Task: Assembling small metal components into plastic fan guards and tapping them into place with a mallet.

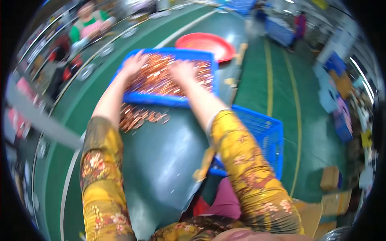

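Wore one patterned top (pixel 179 232): yellow ground, olive-brown patches, flower clusters in white, pale pink and rust-red. Left sleeve (pixel 103 182) was loose, creased, ended short of wrist. My right sleeve (pixel 255 160) matched, showed pale edge at cuff. Trouser leg (pixel 226 199) was plain plum-purple. Left hand (pixel 134 66), right hand (pixel 183 72): bare.

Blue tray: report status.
Left hand, right hand over blue tray; grips blurred. Coppery pieces spread across it. Loose pieces on table, near side.
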A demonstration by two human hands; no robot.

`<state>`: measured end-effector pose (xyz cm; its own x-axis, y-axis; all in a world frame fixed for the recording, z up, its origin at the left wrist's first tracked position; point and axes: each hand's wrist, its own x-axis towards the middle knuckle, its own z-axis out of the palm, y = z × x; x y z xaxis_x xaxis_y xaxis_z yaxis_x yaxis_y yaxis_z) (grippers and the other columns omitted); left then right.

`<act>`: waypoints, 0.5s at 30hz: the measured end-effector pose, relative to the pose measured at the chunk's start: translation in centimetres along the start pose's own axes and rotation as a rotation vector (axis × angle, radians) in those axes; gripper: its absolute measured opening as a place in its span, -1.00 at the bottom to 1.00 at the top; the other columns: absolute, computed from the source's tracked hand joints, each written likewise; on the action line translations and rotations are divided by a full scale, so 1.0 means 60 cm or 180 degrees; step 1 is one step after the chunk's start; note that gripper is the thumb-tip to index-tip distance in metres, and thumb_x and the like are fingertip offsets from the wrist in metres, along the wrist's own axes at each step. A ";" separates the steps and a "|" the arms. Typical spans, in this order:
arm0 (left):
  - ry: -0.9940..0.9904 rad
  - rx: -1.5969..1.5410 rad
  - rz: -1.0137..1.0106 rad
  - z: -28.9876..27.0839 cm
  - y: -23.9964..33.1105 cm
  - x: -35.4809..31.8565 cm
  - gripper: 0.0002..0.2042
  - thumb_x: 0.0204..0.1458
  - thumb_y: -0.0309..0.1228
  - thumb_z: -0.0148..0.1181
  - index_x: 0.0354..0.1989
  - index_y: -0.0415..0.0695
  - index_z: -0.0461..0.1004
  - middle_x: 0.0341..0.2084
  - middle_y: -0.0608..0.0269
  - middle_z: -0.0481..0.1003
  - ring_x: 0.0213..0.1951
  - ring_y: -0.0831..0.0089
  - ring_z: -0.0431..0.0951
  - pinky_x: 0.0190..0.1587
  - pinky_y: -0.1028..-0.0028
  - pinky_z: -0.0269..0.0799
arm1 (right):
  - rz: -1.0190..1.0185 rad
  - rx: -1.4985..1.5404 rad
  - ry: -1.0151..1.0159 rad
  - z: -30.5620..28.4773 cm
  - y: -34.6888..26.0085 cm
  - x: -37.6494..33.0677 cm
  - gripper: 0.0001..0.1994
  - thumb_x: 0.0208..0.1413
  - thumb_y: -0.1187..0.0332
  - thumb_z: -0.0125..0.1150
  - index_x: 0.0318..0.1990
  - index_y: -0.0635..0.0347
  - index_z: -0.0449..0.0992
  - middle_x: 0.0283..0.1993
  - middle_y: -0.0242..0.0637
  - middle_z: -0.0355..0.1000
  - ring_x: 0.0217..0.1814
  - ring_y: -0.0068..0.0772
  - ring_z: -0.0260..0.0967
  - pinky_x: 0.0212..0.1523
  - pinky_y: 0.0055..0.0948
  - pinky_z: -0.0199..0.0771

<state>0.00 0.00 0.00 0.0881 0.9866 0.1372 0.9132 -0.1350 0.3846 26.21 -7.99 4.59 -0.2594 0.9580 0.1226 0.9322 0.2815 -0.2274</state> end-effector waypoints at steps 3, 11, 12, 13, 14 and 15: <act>-0.0058 0.0784 -0.0147 0.017 0.179 0.089 -0.32 0.12 0.29 -0.41 0.36 0.27 0.06 0.36 -0.07 -0.02 0.39 -0.05 -0.14 0.37 0.00 -0.30 | 0.0415 0.0061 0.0584 -0.047 0.097 0.055 -0.51 0.22 -0.05 -0.19 0.09 0.03 0.44 0.14 0.00 0.31 0.22 0.12 0.19 0.04 0.34 0.26; -0.0182 0.0326 -0.0550 0.073 0.309 0.004 -0.34 0.15 0.22 -0.49 0.24 0.13 0.28 0.15 -0.26 0.28 0.22 -0.23 0.19 0.28 0.02 0.03 | 0.1276 0.1719 0.0340 -0.026 0.087 0.026 -0.40 0.22 -0.11 -0.35 0.09 0.13 0.46 0.20 0.18 0.25 0.23 0.26 0.18 0.22 0.06 0.18; -0.0183 0.0044 -0.0486 0.077 0.325 0.002 -0.34 0.15 0.21 -0.49 0.25 0.13 0.28 0.15 -0.20 0.30 0.23 -0.24 0.18 0.29 0.04 0.02 | 0.1298 0.1717 0.0351 -0.024 0.100 0.032 -0.40 0.22 -0.11 -0.35 0.09 0.13 0.46 0.20 0.18 0.25 0.23 0.26 0.18 0.22 0.06 0.18; -0.0169 -0.0233 -0.0433 0.074 0.333 -0.003 -0.35 0.15 0.20 -0.50 0.25 0.13 0.28 0.15 -0.14 0.32 0.23 -0.25 0.17 0.30 0.06 0.01 | 0.1332 0.2095 0.0386 -0.023 0.109 0.038 -0.40 0.22 -0.09 -0.35 0.08 0.15 0.47 0.17 0.18 0.28 0.20 0.24 0.23 0.22 0.03 0.19; -0.0066 -0.0690 -0.0344 0.100 0.324 0.019 -0.38 0.16 0.15 -0.42 0.22 0.08 0.32 0.15 -0.03 0.34 0.23 -0.19 0.19 0.31 0.14 0.00 | 0.1367 0.2473 0.0416 -0.017 0.116 0.041 -0.41 0.22 -0.08 -0.35 0.07 0.16 0.47 0.15 0.18 0.31 0.17 0.23 0.27 0.22 -0.01 0.20; 0.0184 -0.1041 -0.0466 0.110 0.272 0.025 -0.40 0.16 0.12 -0.36 0.19 0.04 0.36 0.15 -0.05 0.34 0.23 -0.16 0.19 0.31 0.18 0.01 | 0.1403 0.2498 0.0529 -0.020 0.074 0.035 -0.43 0.22 -0.04 -0.32 0.02 0.19 0.48 0.09 0.15 0.37 0.11 0.20 0.32 0.21 -0.04 0.22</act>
<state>17.67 -0.10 0.44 -0.0654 0.9921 0.1067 0.7380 -0.0239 0.6744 30.09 -4.79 5.02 0.1756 0.9844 -0.0073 0.4833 -0.0927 -0.8706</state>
